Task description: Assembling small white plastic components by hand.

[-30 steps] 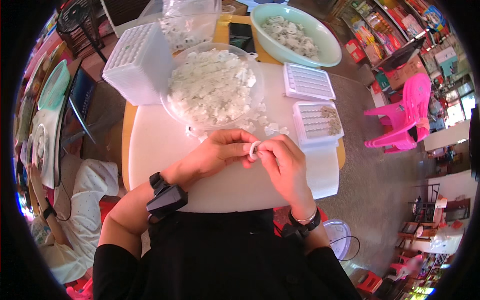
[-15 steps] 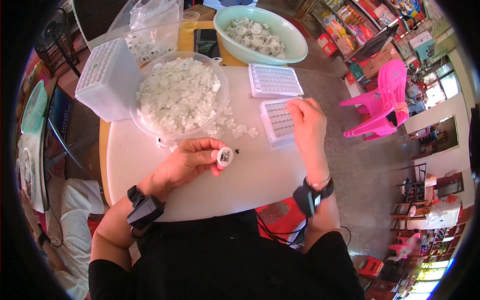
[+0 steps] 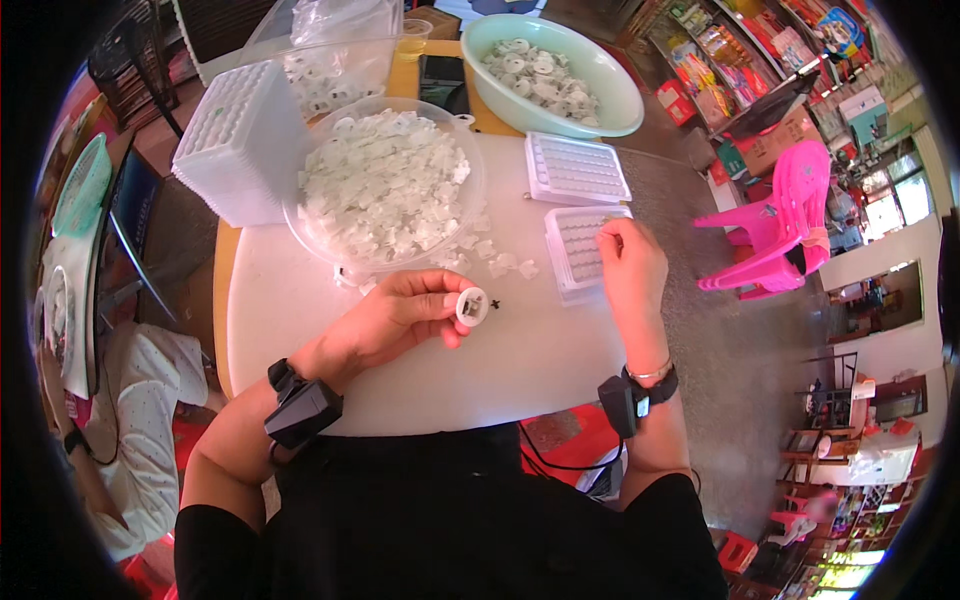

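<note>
Between the thumb and fingers of my left hand (image 3: 410, 318) is a small round white plastic part (image 3: 472, 307), its face with a dark, metallic-looking centre turned up. Just right of it, a tiny dark piece (image 3: 495, 304) lies on the white tabletop. My right hand (image 3: 634, 268) is at the right edge of the nearer white compartment tray (image 3: 572, 245), fingertips pinched together. Whatever they hold, if anything, is too small to make out. Behind that tray sits a second white compartment tray (image 3: 578, 168). A clear round bowl (image 3: 478, 190) heaped with small white plastic parts stands beyond my left hand.
Stacked white trays (image 3: 235, 150) rise at the left. A pale green basin (image 3: 625, 105) of white parts, a dark phone (image 3: 443, 82) and a clear bag (image 3: 340, 60) occupy the far side. Pink plastic chairs (image 3: 780, 215) stand right of the table. Another person's arm (image 3: 95, 480) shows at lower left.
The whole scene has shifted slightly right in the picture. My right hand has come a little nearer over the tray's edge. My left hand keeps its hold on the round white part.
</note>
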Demonstrator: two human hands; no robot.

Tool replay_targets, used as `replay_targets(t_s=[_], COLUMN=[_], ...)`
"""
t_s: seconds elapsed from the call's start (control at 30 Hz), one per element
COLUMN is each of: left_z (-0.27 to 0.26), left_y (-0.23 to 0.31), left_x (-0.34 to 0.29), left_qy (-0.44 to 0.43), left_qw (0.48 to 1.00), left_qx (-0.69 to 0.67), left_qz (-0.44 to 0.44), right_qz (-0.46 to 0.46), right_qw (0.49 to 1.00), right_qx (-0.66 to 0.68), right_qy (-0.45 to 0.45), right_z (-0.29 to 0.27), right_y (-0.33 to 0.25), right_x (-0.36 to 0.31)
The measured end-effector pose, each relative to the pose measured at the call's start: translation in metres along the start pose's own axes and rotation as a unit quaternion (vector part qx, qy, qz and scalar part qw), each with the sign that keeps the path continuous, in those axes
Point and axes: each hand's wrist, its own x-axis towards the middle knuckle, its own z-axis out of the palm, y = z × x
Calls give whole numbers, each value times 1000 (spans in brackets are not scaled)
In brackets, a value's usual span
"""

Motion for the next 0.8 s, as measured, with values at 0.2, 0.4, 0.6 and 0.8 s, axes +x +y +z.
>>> replay_targets(t_s=[0.2,0.4,0.6,0.8], left_z=[-4,-6,-4,-9], left_y=[-3,-4,-4,-11], left_x=[3,2,2,3], left_qy=[17,-9,-9,-1], left_qw=[999,999,999,999], left_qx=[-48,-48,-38,18], left_qz=[6,19,26,27], right_qz=[65,-32,-41,67], right_qw=[947,920,931,889], right_qx=[297,376,351,388], right_qy=[-105,-107,-94,-232], right_z=[-26,-11,-8,-15], right_y=[-83,-113,-120,-112], right_x=[-25,-42,-46,-35])
